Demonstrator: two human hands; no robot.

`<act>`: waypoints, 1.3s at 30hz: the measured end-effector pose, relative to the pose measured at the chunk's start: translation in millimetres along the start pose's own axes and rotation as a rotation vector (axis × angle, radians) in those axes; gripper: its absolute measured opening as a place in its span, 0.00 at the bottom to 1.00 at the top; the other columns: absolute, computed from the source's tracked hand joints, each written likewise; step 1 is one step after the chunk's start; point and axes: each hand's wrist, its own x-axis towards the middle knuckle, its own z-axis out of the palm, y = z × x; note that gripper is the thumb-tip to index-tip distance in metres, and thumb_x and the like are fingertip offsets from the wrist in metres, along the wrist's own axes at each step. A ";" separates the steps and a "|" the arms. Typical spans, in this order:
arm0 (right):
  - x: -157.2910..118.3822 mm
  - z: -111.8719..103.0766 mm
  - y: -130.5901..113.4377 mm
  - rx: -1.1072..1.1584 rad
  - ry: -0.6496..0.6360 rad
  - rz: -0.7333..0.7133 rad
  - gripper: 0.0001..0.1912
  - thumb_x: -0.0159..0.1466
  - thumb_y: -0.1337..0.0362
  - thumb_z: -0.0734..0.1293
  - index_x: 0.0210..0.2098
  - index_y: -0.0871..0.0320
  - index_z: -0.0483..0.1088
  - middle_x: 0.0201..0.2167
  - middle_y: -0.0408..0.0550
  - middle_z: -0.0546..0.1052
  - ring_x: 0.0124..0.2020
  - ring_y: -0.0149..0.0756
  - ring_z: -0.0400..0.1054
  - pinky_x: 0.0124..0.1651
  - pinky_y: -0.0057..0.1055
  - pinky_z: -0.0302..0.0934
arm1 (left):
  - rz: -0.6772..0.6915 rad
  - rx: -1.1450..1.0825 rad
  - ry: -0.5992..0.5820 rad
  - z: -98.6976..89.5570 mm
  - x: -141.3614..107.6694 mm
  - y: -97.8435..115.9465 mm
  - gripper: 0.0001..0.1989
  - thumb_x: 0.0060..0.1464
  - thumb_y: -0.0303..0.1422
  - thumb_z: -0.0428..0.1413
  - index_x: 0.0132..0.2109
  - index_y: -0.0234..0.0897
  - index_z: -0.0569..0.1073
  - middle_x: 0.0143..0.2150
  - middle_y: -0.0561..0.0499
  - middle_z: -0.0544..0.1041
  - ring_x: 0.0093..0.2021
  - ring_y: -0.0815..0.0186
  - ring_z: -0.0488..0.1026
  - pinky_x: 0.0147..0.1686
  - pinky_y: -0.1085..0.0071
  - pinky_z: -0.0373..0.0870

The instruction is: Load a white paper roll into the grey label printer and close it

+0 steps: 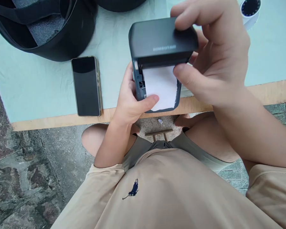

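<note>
A dark portable label printer (154,36) is held up over the table's near edge, its cover lifted and its inner workings showing at the left side. White paper (160,81) lies in or across its opening, with a ragged right edge. My left hand (131,101) is wrapped round the printer body from the left, the thumb pressing on the paper. With fingers on the top of the cover and the thumb at the paper's upper right, my right hand (219,54) grips the cover. The lettering on the cover is blurred.
On the pale green cloth (114,79) lies a smartphone (86,86) with a dark screen. An open black zippered case (71,35) with grey foam stands at upper left, beside another black object (121,3). A white device with a black round face (250,8) is at upper right.
</note>
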 end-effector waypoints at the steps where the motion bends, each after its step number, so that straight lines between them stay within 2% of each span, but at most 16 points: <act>1: -0.7 -0.3 2.5 -0.001 -0.019 -0.021 0.17 0.59 0.65 0.62 0.48 0.63 0.64 0.49 0.48 0.65 0.59 0.34 0.58 0.57 0.30 0.62 | -0.014 -0.010 0.005 0.5 -0.5 0.8 0.42 0.35 0.42 0.65 0.57 0.42 0.57 0.47 0.46 0.72 0.46 0.54 0.76 0.41 0.60 0.76; 4: -2.0 -1.2 8.5 0.009 -0.100 -0.078 0.18 0.56 0.63 0.63 0.46 0.64 0.65 0.48 0.52 0.66 0.58 0.37 0.58 0.64 0.37 0.56 | -0.051 -0.015 0.029 2.4 -2.3 4.7 0.41 0.38 0.42 0.64 0.58 0.43 0.56 0.47 0.47 0.72 0.47 0.55 0.76 0.42 0.60 0.76; 6: -2.6 -1.3 9.5 0.042 -0.129 -0.064 0.19 0.57 0.61 0.62 0.46 0.64 0.65 0.49 0.52 0.66 0.57 0.37 0.58 0.64 0.38 0.55 | -0.061 -0.005 0.044 3.5 -3.4 7.9 0.38 0.40 0.42 0.64 0.57 0.43 0.57 0.47 0.48 0.73 0.48 0.55 0.76 0.45 0.59 0.76; 10: -2.6 1.0 7.0 0.151 -0.084 0.137 0.22 0.60 0.62 0.62 0.53 0.63 0.59 0.54 0.50 0.62 0.56 0.29 0.58 0.52 0.26 0.62 | -0.040 0.006 0.022 1.8 -4.4 10.1 0.37 0.42 0.43 0.63 0.58 0.44 0.58 0.47 0.49 0.72 0.48 0.55 0.76 0.45 0.59 0.75; 12: -2.0 2.5 7.1 0.211 -0.129 0.248 0.27 0.61 0.59 0.63 0.56 0.61 0.54 0.56 0.50 0.60 0.54 0.27 0.60 0.46 0.22 0.63 | -0.027 0.010 -0.001 -0.7 -3.9 8.6 0.39 0.40 0.42 0.64 0.59 0.44 0.58 0.49 0.48 0.72 0.49 0.54 0.75 0.45 0.59 0.75; 15: -1.1 3.7 9.6 0.282 -0.231 0.341 0.32 0.59 0.54 0.65 0.57 0.58 0.51 0.54 0.50 0.61 0.47 0.27 0.63 0.40 0.22 0.63 | -0.040 -0.028 -0.020 -2.1 -2.1 7.7 0.40 0.38 0.44 0.65 0.58 0.45 0.60 0.49 0.48 0.72 0.53 0.51 0.73 0.49 0.58 0.73; 19: -1.7 4.2 11.7 0.263 -0.250 0.294 0.32 0.58 0.53 0.66 0.57 0.57 0.52 0.54 0.50 0.61 0.46 0.29 0.62 0.41 0.25 0.63 | -0.118 -0.134 0.040 5.5 -1.0 16.3 0.33 0.42 0.52 0.60 0.53 0.48 0.63 0.47 0.48 0.73 0.58 0.51 0.69 0.53 0.57 0.70; 23: -3.7 4.9 10.6 0.218 -0.221 0.225 0.33 0.58 0.54 0.66 0.58 0.57 0.52 0.58 0.49 0.58 0.54 0.32 0.60 0.51 0.27 0.63 | -0.173 -0.098 0.099 15.3 -3.1 28.3 0.23 0.49 0.49 0.58 0.49 0.45 0.66 0.42 0.49 0.75 0.61 0.54 0.66 0.57 0.59 0.68; 25: -4.6 4.9 9.9 0.189 -0.216 0.219 0.31 0.58 0.56 0.66 0.57 0.54 0.53 0.57 0.46 0.59 0.55 0.32 0.60 0.52 0.28 0.63 | -0.170 -0.090 0.093 16.9 -4.1 30.4 0.21 0.50 0.48 0.57 0.49 0.44 0.67 0.42 0.49 0.75 0.61 0.54 0.66 0.57 0.58 0.67; 28: -5.0 4.2 9.3 0.131 -0.222 0.212 0.28 0.57 0.57 0.66 0.56 0.50 0.55 0.55 0.43 0.61 0.50 0.31 0.62 0.47 0.27 0.63 | -0.155 -0.082 0.080 15.7 -4.5 28.2 0.24 0.50 0.49 0.56 0.51 0.44 0.66 0.45 0.49 0.74 0.62 0.54 0.64 0.59 0.56 0.65; 30: -4.7 3.9 9.6 0.126 -0.230 0.218 0.29 0.57 0.57 0.65 0.56 0.50 0.54 0.55 0.44 0.61 0.48 0.30 0.62 0.41 0.25 0.62 | -0.143 -0.079 0.073 14.5 -4.0 26.0 0.25 0.49 0.50 0.57 0.52 0.45 0.66 0.46 0.50 0.75 0.63 0.54 0.63 0.59 0.56 0.64; 33: -3.2 3.6 11.0 0.155 -0.233 0.229 0.29 0.58 0.56 0.65 0.56 0.51 0.53 0.56 0.45 0.60 0.48 0.30 0.61 0.37 0.23 0.60 | -0.137 -0.141 0.067 15.2 -2.7 24.9 0.23 0.50 0.50 0.57 0.51 0.47 0.68 0.46 0.50 0.75 0.63 0.55 0.64 0.60 0.58 0.65; 35: -2.1 3.5 12.4 0.175 -0.239 0.230 0.31 0.57 0.54 0.66 0.56 0.53 0.53 0.56 0.47 0.60 0.47 0.30 0.61 0.36 0.24 0.59 | -0.156 -0.202 0.075 16.9 -1.6 25.3 0.22 0.54 0.52 0.49 0.50 0.45 0.69 0.47 0.49 0.76 0.63 0.56 0.64 0.60 0.59 0.65; 37: -1.3 3.8 13.6 0.193 -0.242 0.231 0.32 0.57 0.53 0.67 0.56 0.54 0.53 0.56 0.49 0.60 0.45 0.29 0.61 0.35 0.24 0.59 | -0.172 -0.235 0.102 18.2 -0.5 25.3 0.26 0.58 0.54 0.39 0.49 0.43 0.69 0.47 0.48 0.76 0.63 0.57 0.63 0.61 0.59 0.65; 39: -1.2 4.4 14.2 0.201 -0.240 0.239 0.32 0.57 0.54 0.66 0.56 0.54 0.52 0.56 0.49 0.59 0.44 0.28 0.61 0.35 0.23 0.59 | -0.179 -0.229 0.144 18.1 0.4 24.2 0.28 0.60 0.53 0.35 0.48 0.41 0.70 0.47 0.48 0.77 0.64 0.58 0.62 0.62 0.59 0.63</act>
